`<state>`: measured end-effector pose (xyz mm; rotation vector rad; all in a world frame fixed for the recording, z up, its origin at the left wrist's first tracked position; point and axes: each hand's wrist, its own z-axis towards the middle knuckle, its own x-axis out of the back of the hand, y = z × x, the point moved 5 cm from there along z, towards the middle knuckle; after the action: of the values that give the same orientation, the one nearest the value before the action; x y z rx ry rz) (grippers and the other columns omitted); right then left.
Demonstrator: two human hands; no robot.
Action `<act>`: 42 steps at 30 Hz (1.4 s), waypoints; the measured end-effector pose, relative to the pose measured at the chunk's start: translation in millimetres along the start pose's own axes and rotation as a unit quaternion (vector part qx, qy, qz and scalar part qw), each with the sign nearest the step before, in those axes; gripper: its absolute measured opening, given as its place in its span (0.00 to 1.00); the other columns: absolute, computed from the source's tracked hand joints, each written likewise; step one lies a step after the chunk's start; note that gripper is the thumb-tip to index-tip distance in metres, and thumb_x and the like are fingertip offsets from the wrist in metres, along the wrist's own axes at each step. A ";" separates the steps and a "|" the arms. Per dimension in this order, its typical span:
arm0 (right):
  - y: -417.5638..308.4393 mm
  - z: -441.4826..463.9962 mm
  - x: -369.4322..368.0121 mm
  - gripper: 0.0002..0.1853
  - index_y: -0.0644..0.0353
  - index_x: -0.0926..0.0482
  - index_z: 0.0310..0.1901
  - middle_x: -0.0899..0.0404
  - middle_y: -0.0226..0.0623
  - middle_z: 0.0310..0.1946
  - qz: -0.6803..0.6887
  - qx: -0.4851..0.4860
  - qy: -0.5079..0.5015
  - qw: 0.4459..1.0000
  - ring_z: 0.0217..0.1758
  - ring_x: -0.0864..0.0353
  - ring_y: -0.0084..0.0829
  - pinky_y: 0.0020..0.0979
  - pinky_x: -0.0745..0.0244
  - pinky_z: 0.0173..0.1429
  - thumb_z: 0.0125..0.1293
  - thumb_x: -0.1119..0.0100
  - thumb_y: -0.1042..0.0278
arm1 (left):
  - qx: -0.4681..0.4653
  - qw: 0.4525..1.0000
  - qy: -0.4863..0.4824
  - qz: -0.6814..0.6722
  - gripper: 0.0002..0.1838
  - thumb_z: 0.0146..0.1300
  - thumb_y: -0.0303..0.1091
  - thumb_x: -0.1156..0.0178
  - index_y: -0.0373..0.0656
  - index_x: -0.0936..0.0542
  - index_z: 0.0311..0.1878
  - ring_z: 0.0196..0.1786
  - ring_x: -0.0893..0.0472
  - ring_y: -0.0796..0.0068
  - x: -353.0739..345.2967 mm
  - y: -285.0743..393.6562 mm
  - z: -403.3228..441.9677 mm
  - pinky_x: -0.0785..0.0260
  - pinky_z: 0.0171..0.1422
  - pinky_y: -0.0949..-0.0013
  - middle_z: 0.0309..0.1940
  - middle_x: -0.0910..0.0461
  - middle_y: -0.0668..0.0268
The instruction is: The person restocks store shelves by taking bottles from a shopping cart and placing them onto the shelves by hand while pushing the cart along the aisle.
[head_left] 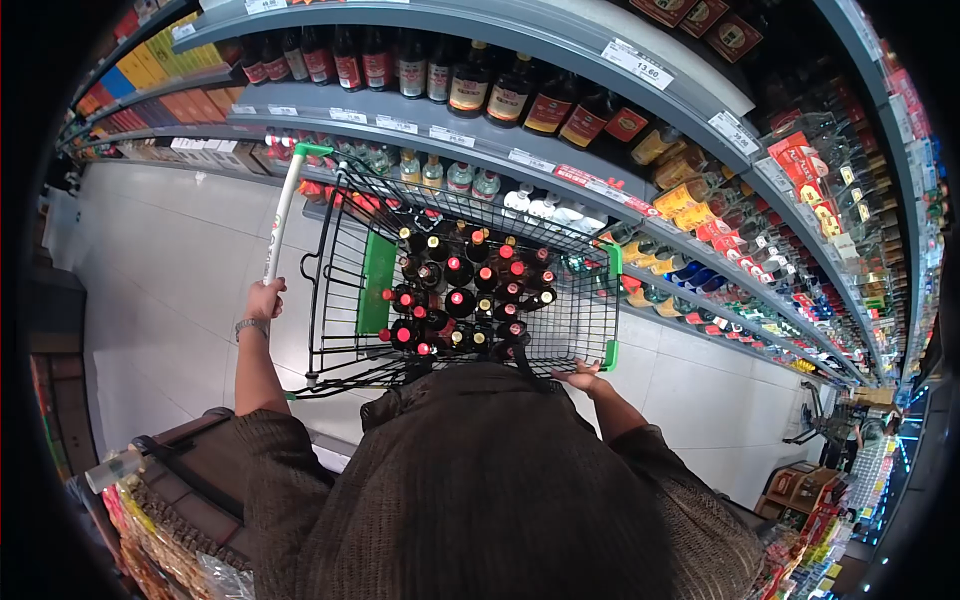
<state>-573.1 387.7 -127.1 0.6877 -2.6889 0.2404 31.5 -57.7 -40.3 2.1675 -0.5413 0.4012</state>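
1. Left hand (264, 299) – wrapped around the white handle (285, 212) of the shopping cart (614, 260).
2. Right hand (582, 377) – at the cart's near rim, by a green corner; I cannot tell how firmly it holds.
3. Dark bottles (460, 302), many red-capped, stand inside the cart, between the hands and beyond them.
4. Shelves (480, 126) of bottles run farther out, past both hands.

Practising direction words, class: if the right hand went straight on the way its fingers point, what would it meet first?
Most likely the near side of the shopping cart, close by the right hand; depth is unclear, so they may be touching.
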 end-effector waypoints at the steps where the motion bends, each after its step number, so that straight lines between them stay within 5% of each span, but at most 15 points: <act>1: 7.2 14.9 -3.4 0.68 0.61 0.59 0.77 0.66 0.53 0.79 -0.032 0.010 0.001 0.999 0.79 0.87 0.57 0.50 0.84 0.79 0.48 0.44 0.16 | 0.001 1.000 -0.007 -0.006 0.14 0.60 0.42 0.41 0.39 0.24 0.32 0.12 0.32 0.78 -1.3 -0.6 -0.6 0.42 0.16 0.70 0.14 0.31 0.68; 4: 6.5 19.0 -7.5 0.67 0.61 0.58 0.77 0.68 0.48 0.80 -0.047 0.048 -0.089 0.994 0.79 0.88 0.57 0.51 0.86 0.79 0.49 0.45 0.16 | 0.000 1.000 -0.014 -0.011 0.11 0.57 0.38 0.41 0.38 0.24 0.32 0.12 0.32 0.76 -0.3 0.9 0.0 0.40 0.15 0.70 0.14 0.30 0.67; 5: -19.5 -29.6 5.1 0.69 0.60 0.60 0.77 0.72 0.55 0.79 -0.007 0.032 -0.107 0.994 0.79 0.88 0.58 0.52 0.83 0.79 0.48 0.46 0.14 | -0.003 1.000 -0.007 -0.005 0.11 0.57 0.37 0.41 0.38 0.24 0.32 0.12 0.31 0.76 0.8 -2.7 1.9 0.39 0.15 0.70 0.14 0.30 0.66; 10: 12.1 12.9 -5.8 0.73 0.65 0.64 0.77 0.78 0.66 0.76 -0.030 -0.013 -0.031 0.999 0.79 0.88 0.59 0.53 0.72 0.80 0.44 0.46 0.12 | -0.021 0.999 -0.034 0.001 0.11 0.57 0.36 0.41 0.37 0.24 0.31 0.12 0.30 0.74 5.2 -16.6 20.6 0.37 0.15 0.69 0.14 0.29 0.65; 17: 24.0 40.5 -17.2 0.72 0.67 0.61 0.76 0.66 0.56 0.78 -0.030 0.024 -0.035 0.999 0.80 0.86 0.56 0.48 0.93 0.77 0.46 0.48 0.12 | -0.030 0.999 -0.025 0.015 0.09 0.58 0.31 0.47 0.36 0.21 0.36 0.11 0.32 0.77 5.0 -11.6 18.1 0.40 0.14 0.71 0.13 0.31 0.68; 22: 19.3 34.0 -13.0 0.72 0.69 0.58 0.76 0.61 0.58 0.78 -0.067 0.009 -0.016 0.998 0.80 0.79 0.58 0.47 0.90 0.78 0.46 0.49 0.12 | -0.056 0.997 -0.009 0.061 0.08 0.56 0.29 0.47 0.38 0.20 0.33 0.10 0.33 0.78 9.3 -15.3 30.5 0.40 0.13 0.71 0.13 0.32 0.69; 27: 15.3 18.8 -4.2 0.73 0.62 0.52 0.76 0.63 0.68 0.75 -0.033 0.005 0.009 0.999 0.80 0.77 0.62 0.45 0.75 0.81 0.39 0.44 0.10 | -0.065 0.994 0.016 0.085 0.07 0.56 0.29 0.46 0.38 0.20 0.32 0.11 0.32 0.77 8.8 -14.4 26.8 0.39 0.14 0.70 0.14 0.31 0.70; 39: 21.1 34.7 -9.6 0.72 0.62 0.50 0.76 0.56 0.67 0.74 -0.040 0.025 0.022 0.999 0.80 0.74 0.61 0.48 0.84 0.80 0.39 0.44 0.11 | -0.053 0.993 0.034 0.098 0.05 0.57 0.31 0.42 0.40 0.22 0.32 0.11 0.31 0.76 9.6 -15.9 27.1 0.39 0.14 0.70 0.14 0.30 0.69; 42: 22.2 33.6 -10.5 0.73 0.67 0.55 0.76 0.60 0.61 0.77 -0.053 0.022 0.012 0.998 0.80 0.76 0.60 0.50 0.87 0.79 0.42 0.51 0.08 | -0.048 0.995 0.023 0.081 0.04 0.57 0.31 0.41 0.40 0.22 0.31 0.11 0.31 0.77 7.8 -15.7 25.5 0.39 0.14 0.70 0.14 0.30 0.70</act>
<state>-585.3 403.2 -163.7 0.8314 -2.6226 0.2793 48.6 -71.3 -62.3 2.0251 -0.6995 0.5021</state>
